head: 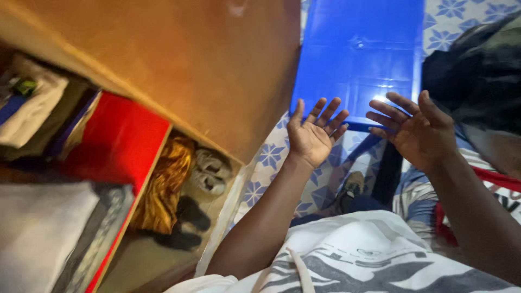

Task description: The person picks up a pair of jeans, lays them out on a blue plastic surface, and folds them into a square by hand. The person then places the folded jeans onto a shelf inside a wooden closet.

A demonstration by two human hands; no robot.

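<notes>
Blue plastic table (pixel 358 54) on flower-patterned floor tiles (pixel 271 157), beside a wooden shelf (pixel 179 59); both hands' fingers (pixel 325 111) spread, empty

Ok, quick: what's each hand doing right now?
Left hand: open, fingers spread, holding nothing, in front of the blue panel.
Right hand: open, empty, by the same panel.

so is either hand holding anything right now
No, the left hand and right hand are both raised with fingers spread, empty, in front of the blue plastic table.
</notes>
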